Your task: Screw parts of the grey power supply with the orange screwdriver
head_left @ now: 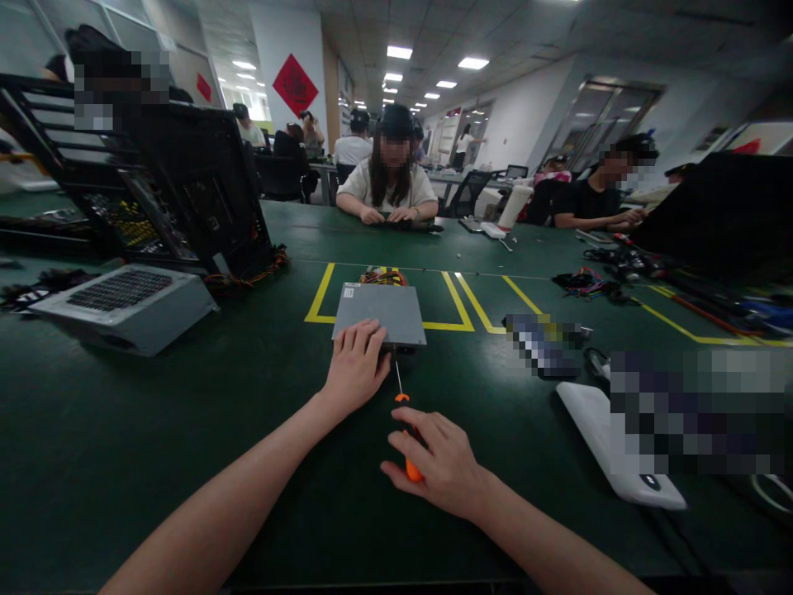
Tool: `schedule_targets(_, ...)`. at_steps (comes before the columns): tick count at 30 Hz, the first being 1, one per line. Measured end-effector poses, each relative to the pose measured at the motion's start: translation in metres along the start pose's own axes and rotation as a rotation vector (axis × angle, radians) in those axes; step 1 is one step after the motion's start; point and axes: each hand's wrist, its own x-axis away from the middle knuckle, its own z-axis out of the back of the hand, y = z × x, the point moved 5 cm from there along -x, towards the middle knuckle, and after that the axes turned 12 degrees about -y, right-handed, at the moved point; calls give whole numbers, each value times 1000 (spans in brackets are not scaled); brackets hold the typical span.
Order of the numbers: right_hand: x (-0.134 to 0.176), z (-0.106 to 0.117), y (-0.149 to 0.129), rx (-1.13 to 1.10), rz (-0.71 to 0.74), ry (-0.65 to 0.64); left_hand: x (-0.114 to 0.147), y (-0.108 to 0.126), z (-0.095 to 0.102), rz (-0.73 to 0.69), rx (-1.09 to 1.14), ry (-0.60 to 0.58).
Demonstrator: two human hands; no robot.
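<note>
The work surface is a green table (273, 504) marked with yellow tape (462, 310), in a bright office with ceiling lights (400, 52). On it, straight ahead of you, a grey metal box (390, 307) lies flat across the taped lines, with coloured wires (387, 277) bunched at its far side. Your left hand (358, 372) rests over the box's near left corner, fingers across the top; whether it grips cannot be told. Your right hand (437, 454), apart from the left, is closed loosely around the orange handle of a screwdriver (413, 469). Its shaft points at the box's near side; contact at the tip cannot be confirmed. To your left, a larger grey box (130, 310) sits in front of a black computer case (204, 198). To your right lie a white device (613, 442) and tangled cables (588, 283). Opposite, a seated co-worker (359, 183) has both hands on the table.
</note>
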Motion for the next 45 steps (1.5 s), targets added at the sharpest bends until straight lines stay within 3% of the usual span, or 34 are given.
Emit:
schedule_targets(7, 1, -4, 3, -101, -24, 15, 0, 0, 0, -2, 0, -5)
schedule_targets(13, -3, -4, 0, -33, -3, -58, 0, 0, 0, 0, 3, 7)
schedule_targets(19, 1, -6, 3, -102, -61, -13, 0, 0, 0, -2, 9, 9)
schedule_targets(27, -3, -4, -1, -17, -35, -68, 0, 0, 0, -4, 11, 12)
schedule_targets(33, 2, -1, 0, -2, -77, 46, 0, 0, -1, -9, -3, -6)
schedule_targets(45, 5, -1, -9, 146, 80, 49, 0, 0, 0, -12, 12, 3)
